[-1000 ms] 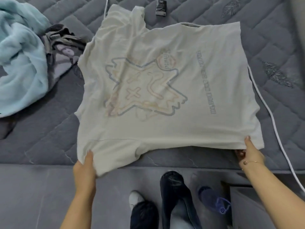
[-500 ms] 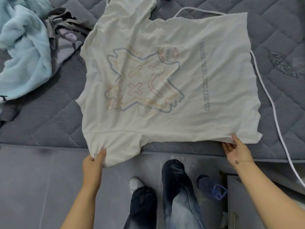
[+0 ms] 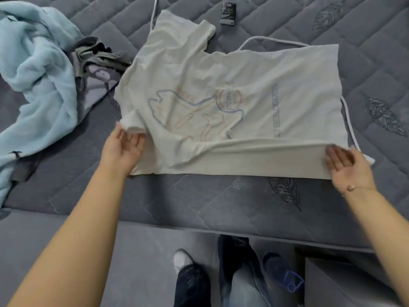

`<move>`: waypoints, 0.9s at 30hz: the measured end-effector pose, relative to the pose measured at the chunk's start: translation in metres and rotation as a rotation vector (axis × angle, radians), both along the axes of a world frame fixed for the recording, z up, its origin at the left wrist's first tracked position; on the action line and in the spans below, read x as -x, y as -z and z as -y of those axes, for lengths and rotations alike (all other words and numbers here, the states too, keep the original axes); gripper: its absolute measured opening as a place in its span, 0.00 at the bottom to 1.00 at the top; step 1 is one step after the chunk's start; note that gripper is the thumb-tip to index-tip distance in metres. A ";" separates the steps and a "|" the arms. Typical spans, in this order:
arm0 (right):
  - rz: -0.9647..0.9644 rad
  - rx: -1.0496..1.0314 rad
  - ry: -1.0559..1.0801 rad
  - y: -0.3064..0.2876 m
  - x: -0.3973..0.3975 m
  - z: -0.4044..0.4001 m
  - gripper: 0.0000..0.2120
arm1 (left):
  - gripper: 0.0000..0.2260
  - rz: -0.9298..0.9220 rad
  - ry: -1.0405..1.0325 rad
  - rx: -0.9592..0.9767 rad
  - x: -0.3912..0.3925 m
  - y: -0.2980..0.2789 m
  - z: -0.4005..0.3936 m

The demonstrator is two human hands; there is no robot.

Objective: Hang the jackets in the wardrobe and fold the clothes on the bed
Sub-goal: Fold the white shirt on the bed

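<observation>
**Shirt lies crosswise, one hand at each end of its near fold**

Head view: the cream T-shirt (image 3: 221, 103) lies on the bed (image 3: 199, 200), long axis left to right, near edge doubled over. The left hand (image 3: 124, 149) pinches the sleeve end; the right hand (image 3: 349, 167) seems to hold the hem corner, palm up. Both hands sit equally near.

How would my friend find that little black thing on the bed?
Look at the grey quilted bed, then at the cream T-shirt spread across it. Just past the shirt's far edge lies a small black tag; it is the only dark, flat rectangle there, unlike the white cord curving nearby.
</observation>
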State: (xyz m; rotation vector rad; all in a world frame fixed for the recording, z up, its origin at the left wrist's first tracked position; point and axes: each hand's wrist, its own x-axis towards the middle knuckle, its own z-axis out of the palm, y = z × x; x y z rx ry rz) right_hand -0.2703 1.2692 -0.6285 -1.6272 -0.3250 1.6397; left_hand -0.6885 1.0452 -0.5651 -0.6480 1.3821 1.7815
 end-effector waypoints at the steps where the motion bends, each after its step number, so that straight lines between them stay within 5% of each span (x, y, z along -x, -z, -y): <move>1: -0.024 0.008 -0.022 0.004 0.004 -0.009 0.08 | 0.12 -0.020 0.013 0.003 0.001 0.007 -0.007; 5: 0.074 0.111 -0.103 0.020 0.009 -0.005 0.06 | 0.11 -0.076 0.175 0.208 -0.029 0.056 0.003; 9: 0.283 0.232 -0.149 0.037 -0.006 0.043 0.06 | 0.14 0.077 0.169 0.442 -0.097 0.097 0.033; 13: 0.143 0.238 -0.077 0.045 -0.012 0.056 0.17 | 0.13 0.153 0.111 0.298 -0.122 0.113 0.026; 16: -0.007 0.179 0.027 0.047 -0.002 0.028 0.16 | 0.11 0.149 -0.034 0.139 -0.113 0.114 0.005; 21: -0.085 0.250 0.236 0.055 -0.008 0.000 0.19 | 0.17 0.059 -0.196 0.229 -0.105 0.112 -0.013; 27: -0.055 0.296 0.312 0.054 -0.059 0.007 0.10 | 0.14 -0.011 -0.185 0.369 -0.136 0.109 0.011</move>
